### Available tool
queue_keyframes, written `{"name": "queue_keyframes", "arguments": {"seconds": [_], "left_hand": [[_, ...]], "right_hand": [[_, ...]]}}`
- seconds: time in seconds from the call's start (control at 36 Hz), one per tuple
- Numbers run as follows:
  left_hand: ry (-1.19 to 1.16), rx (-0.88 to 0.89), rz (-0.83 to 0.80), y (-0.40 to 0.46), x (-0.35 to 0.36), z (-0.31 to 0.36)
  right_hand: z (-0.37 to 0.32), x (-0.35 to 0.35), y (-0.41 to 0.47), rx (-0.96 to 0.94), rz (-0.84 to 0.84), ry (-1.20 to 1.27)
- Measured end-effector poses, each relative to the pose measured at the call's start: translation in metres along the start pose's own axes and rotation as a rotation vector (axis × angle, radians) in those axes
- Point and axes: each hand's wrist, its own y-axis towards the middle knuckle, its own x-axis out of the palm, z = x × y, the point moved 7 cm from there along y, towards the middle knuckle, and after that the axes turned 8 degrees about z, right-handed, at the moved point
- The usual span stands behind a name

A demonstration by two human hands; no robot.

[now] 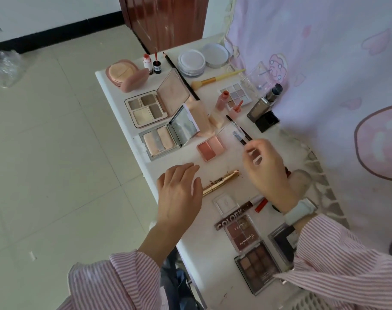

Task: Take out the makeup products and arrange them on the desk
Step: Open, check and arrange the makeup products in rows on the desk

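— While the left hand (pixel 179 193) hovers flat over the desk (pixel 132 135), fingers straight and holding nothing, what is the right hand (pixel 266 168) doing?

— It pinches the near end of a thin dark brush (pixel 238 130) between thumb and fingertips, the other fingers loosely curled.

— Take the pink blush duo (pixel 210 147) as the marker. Where does the brush lie?

— Just to the right of it, slanting away toward the far side. Its clear lid stands tilted behind it.

— And the left hand?

— On the near left of the blush, apart from it. A gold tube (pixel 219 182) lies between the two hands, nearer than the blush; the hand covers its left end, and I cannot tell whether they touch.

— What sits beyond?

— Left of the blush, a mirrored powder compact (pixel 161 139) lies open; farther back, a four-pan palette (pixel 146 108). Nearer than the blush, by the right sleeve, lie a maroon palette (pixel 242 233) and a brown palette (pixel 257 265).
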Motion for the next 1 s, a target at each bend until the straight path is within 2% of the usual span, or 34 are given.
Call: {"name": "queue_keyframes", "arguments": {"seconds": [0.08, 0.17, 0.28, 0.42, 0.47, 0.56, 0.61, 0.67, 0.69, 0.75, 0.83, 0.92, 1.0], "left_hand": [[-0.032, -0.035, 0.040, -0.016, -0.007, -0.008], [-0.030, -0.049, 0.039, -0.033, -0.007, -0.016], [0.002, -0.030, 0.010, -0.042, -0.003, -0.014], [0.010, -0.023, -0.065, -0.039, -0.001, -0.004], [-0.047, -0.023, -0.088, -0.035, -0.004, -0.002], [-0.078, 0.015, -0.081, -0.030, -0.012, -0.001], [-0.044, 0.088, -0.090, -0.028, -0.016, 0.000], [-0.022, 0.133, -0.122, -0.028, -0.019, -0.001], [-0.015, 0.134, -0.157, -0.028, -0.019, -0.002], [-0.071, 0.059, -0.327, -0.030, -0.012, -0.007], [-0.369, -0.188, -0.487, -0.036, -0.009, -0.012], [-0.477, -0.265, -0.526, -0.039, -0.012, -0.013], [-0.474, -0.218, -0.469, -0.035, -0.018, -0.015]], "right_hand": [[-0.010, 0.022, -0.023, -0.233, -0.218, -0.117], [-0.011, 0.041, -0.037, -0.304, -0.347, -0.261], [-0.010, 0.050, -0.038, -0.295, -0.392, -0.343], [-0.026, 0.050, -0.037, -0.407, -0.391, -0.337], [-0.033, 0.050, -0.040, -0.407, -0.448, -0.285], [-0.039, 0.046, -0.042, -0.233, -0.582, -0.075], [-0.040, 0.043, -0.044, -0.195, -0.651, -0.081], [-0.041, 0.039, -0.048, -0.252, -0.695, -0.148], [-0.043, 0.038, -0.050, -0.288, -0.696, -0.161], [-0.048, 0.035, -0.053, -0.360, -0.661, -0.160], [-0.058, 0.031, -0.058, -0.492, -0.588, -0.159], [-0.062, 0.031, -0.059, -0.535, -0.572, -0.158], [-0.061, 0.029, -0.054, -0.406, -0.562, -0.138]]}}
